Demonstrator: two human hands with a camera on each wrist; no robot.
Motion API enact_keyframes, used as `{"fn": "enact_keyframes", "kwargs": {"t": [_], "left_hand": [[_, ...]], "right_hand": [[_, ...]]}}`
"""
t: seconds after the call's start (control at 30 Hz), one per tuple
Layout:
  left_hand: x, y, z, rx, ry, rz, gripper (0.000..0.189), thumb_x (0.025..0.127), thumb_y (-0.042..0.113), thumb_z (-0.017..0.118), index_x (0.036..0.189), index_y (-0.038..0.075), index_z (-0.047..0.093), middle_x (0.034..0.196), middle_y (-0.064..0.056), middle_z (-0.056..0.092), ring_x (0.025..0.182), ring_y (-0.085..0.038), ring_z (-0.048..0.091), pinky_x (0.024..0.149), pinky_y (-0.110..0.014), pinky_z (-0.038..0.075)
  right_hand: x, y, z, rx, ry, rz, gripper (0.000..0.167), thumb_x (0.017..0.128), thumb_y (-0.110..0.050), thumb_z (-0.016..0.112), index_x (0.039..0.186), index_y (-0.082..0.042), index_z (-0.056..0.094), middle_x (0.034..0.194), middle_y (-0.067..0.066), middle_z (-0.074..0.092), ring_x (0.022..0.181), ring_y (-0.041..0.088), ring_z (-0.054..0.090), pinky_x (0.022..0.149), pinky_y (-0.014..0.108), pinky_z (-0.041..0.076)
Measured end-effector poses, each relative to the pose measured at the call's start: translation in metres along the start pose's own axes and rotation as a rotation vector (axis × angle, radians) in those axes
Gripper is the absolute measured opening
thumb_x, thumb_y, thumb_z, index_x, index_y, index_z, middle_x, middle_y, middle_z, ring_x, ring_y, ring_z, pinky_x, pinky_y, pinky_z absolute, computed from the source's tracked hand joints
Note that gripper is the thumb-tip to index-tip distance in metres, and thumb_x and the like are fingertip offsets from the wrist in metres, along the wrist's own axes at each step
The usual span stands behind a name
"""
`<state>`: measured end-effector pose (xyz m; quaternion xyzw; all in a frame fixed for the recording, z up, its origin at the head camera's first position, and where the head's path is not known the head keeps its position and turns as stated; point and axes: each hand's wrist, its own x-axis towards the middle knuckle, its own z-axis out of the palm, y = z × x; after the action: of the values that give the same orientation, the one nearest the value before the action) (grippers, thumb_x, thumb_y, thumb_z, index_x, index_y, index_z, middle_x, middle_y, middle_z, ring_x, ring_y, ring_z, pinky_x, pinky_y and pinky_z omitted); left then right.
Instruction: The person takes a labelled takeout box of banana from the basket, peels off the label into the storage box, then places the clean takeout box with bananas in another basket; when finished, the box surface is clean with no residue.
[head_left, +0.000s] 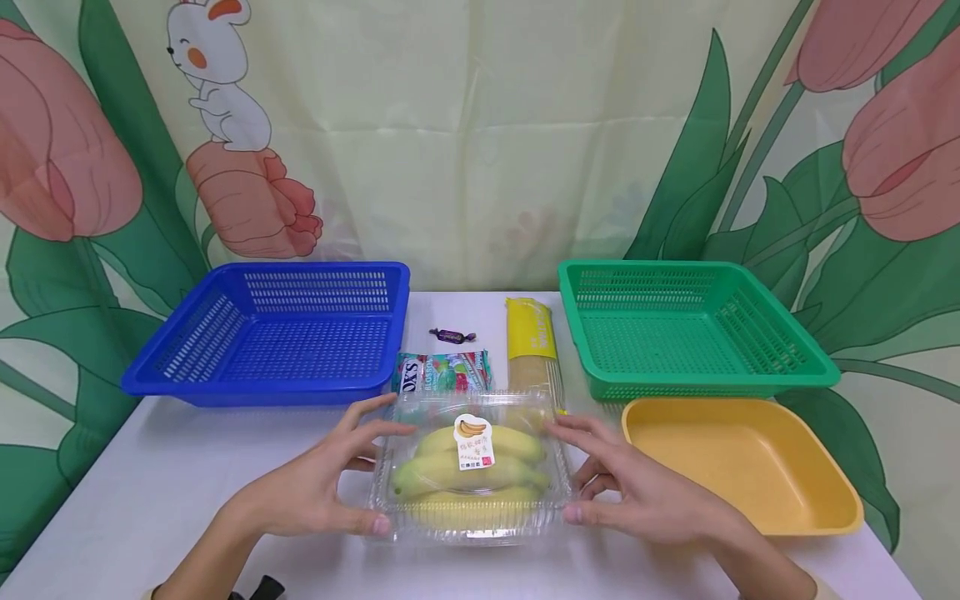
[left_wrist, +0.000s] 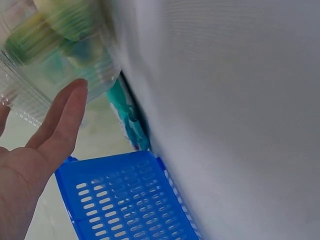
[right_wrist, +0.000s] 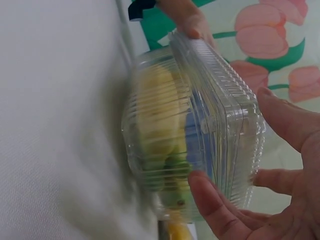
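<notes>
A clear plastic box of bananas [head_left: 472,483] with a white banana label on its lid is held between both hands near the front middle of the table. My left hand [head_left: 315,475] grips its left side, thumb at the near corner and fingers towards the far corner. On the opposite side, my right hand [head_left: 637,483] holds the rim, thumb near the front corner. In the right wrist view the box [right_wrist: 160,115] shows the bananas through its ribbed wall, with fingers [right_wrist: 215,205] against it. Whether its bottom touches the table is hard to tell.
Behind the box lie a teal candy bag [head_left: 446,372], a dark wrapped candy [head_left: 453,336] and a yellow-topped noodle packet [head_left: 531,342]. A blue basket [head_left: 300,387] stands at left, a green basket [head_left: 697,383] at right, with a yellow basin [head_left: 742,467] before it.
</notes>
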<state>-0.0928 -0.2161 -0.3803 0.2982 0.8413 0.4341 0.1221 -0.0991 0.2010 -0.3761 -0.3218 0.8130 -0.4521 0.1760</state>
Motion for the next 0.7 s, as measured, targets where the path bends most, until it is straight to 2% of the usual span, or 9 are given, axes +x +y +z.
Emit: {"fn": "enact_keyframes", "kwargs": {"t": [0.13,0.3,0.4,0.53,0.7], "left_hand": [[-0.001,-0.001,0.0,0.0,-0.015,-0.015,0.089,0.081,0.031,0.089,0.155,0.034,0.039,0.17,-0.004,0.001,0.123,-0.031,0.058,0.099,-0.043,0.055],[-0.002,-0.003,0.0,0.003,-0.024,-0.026,0.092,0.08,0.034,0.089,0.157,0.031,0.038,0.169,-0.002,-0.001,0.127,-0.035,0.054,0.099,-0.047,0.055],[-0.002,-0.005,0.001,0.001,-0.038,-0.033,0.095,0.079,0.034,0.09,0.157,0.031,0.036,0.168,-0.003,-0.003,0.131,-0.039,0.051,0.099,-0.052,0.054],[-0.002,-0.005,0.001,0.046,-0.028,-0.052,0.093,0.08,0.037,0.089,0.157,0.036,0.036,0.168,-0.004,0.0,0.141,-0.048,0.038,0.098,-0.064,0.05],[-0.003,-0.003,0.001,0.145,0.005,-0.064,0.091,0.079,0.048,0.087,0.155,0.042,0.037,0.169,-0.001,0.002,0.148,-0.055,0.022,0.097,-0.079,0.04]], "right_hand": [[0.0,-0.002,0.0,-0.019,-0.019,0.022,0.076,0.096,-0.028,0.074,0.161,-0.028,0.033,0.163,0.007,0.021,0.1,0.013,0.067,0.089,0.027,0.058],[0.001,-0.003,0.001,-0.063,-0.014,0.039,0.071,0.099,-0.033,0.07,0.16,-0.033,0.034,0.163,0.006,0.02,0.103,0.011,0.067,0.088,0.029,0.058],[0.003,-0.003,0.003,-0.101,-0.006,0.031,0.07,0.099,-0.036,0.069,0.16,-0.032,0.034,0.167,0.004,0.012,0.103,0.009,0.066,0.087,0.029,0.058],[0.008,-0.004,0.005,-0.163,-0.001,0.027,0.075,0.098,-0.042,0.07,0.161,-0.033,0.031,0.171,0.003,0.002,0.102,0.008,0.065,0.085,0.028,0.058],[0.012,-0.005,0.006,-0.201,-0.007,0.029,0.079,0.096,-0.046,0.07,0.162,-0.033,0.029,0.172,0.001,0.001,0.102,0.008,0.064,0.082,0.028,0.058]]}}
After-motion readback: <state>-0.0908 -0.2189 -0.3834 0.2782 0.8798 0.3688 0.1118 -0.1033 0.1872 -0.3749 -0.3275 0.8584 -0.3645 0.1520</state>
